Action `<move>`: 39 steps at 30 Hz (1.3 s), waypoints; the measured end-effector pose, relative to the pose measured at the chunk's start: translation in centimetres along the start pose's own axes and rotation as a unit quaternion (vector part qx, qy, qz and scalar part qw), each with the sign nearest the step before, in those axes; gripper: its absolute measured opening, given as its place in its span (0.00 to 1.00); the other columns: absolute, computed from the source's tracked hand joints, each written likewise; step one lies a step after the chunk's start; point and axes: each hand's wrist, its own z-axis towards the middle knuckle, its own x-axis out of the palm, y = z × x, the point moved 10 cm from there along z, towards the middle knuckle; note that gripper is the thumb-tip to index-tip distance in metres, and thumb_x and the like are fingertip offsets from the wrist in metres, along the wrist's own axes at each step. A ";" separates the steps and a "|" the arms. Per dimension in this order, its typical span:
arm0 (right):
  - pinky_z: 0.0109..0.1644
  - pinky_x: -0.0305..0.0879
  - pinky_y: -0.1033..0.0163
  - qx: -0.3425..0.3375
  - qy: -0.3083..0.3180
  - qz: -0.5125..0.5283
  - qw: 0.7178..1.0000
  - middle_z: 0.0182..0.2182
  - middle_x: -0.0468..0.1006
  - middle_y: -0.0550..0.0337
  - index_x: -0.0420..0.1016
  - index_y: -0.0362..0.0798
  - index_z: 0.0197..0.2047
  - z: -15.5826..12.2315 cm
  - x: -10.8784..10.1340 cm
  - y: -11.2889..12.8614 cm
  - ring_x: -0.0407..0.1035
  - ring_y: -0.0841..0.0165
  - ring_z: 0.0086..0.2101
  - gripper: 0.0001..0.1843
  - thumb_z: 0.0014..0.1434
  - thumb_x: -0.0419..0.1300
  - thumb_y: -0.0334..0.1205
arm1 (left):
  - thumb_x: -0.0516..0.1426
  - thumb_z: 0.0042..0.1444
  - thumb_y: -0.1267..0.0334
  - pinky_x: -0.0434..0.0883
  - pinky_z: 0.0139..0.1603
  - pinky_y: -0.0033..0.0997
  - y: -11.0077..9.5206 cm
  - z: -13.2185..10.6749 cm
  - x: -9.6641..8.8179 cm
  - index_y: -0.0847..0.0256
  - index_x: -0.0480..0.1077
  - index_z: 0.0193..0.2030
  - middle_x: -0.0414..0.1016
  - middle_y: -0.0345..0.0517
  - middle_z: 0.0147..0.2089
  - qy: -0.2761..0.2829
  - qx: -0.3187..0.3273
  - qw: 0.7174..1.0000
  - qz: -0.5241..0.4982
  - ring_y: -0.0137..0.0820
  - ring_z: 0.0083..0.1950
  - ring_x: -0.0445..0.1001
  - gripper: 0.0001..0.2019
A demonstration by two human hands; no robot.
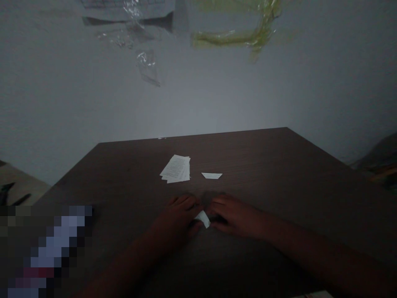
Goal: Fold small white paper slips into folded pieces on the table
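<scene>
A small piece of white paper point(203, 219) is between my two hands, low over the brown table point(273, 165). My left hand point(183, 213) has its fingers curled around the paper's left side. On the other side, my right hand point(228, 213) is closed in with bent fingers at the paper's right edge. Part of the paper is covered by the fingers. Beyond the hands lies a paper strip point(211, 176) with slanted ends and faint printed lines. To its left rests a loose stack of printed paper sheets point(176, 169).
Behind the table rises a pale wall point(217, 95) with yellow tape point(229, 39) and clear tape point(147, 62) on it. A blurred-out, pixelated object point(58, 240) is at the lower left. Something pale point(319, 294) shows at the bottom edge.
</scene>
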 end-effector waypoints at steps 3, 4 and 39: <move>0.60 0.77 0.52 -0.015 -0.009 -0.001 1.000 0.51 0.85 0.51 0.83 0.48 0.55 0.0 -0.1 0.1 0.80 0.58 0.51 0.07 0.76 0.73 0.35 | 0.67 0.74 0.68 0.77 0.72 0.56 -0.1 0.0 -0.3 0.55 0.82 0.65 0.85 0.51 0.65 -0.006 0.005 1.000 -0.015 0.50 0.68 0.82 0.16; 0.59 0.77 0.52 -0.021 -0.015 -0.001 1.000 0.51 0.85 0.52 0.83 0.48 0.55 0.0 -0.1 0.0 0.80 0.59 0.51 0.06 0.77 0.72 0.35 | 0.67 0.74 0.68 0.77 0.72 0.56 0.0 0.0 -0.3 0.55 0.82 0.65 0.85 0.51 0.64 -0.008 0.005 1.000 -0.017 0.50 0.67 0.82 0.15; 0.58 0.73 0.49 0.040 -0.117 0.062 0.990 0.45 0.79 0.54 0.77 0.51 0.42 0.1 1.1 -1.1 0.74 0.55 0.50 0.08 0.68 0.71 0.30 | 0.64 0.74 0.77 0.82 0.71 0.43 -0.5 0.2 2.0 0.56 0.86 0.61 0.89 0.50 0.66 -0.017 0.023 0.999 -0.029 0.45 0.66 0.86 0.16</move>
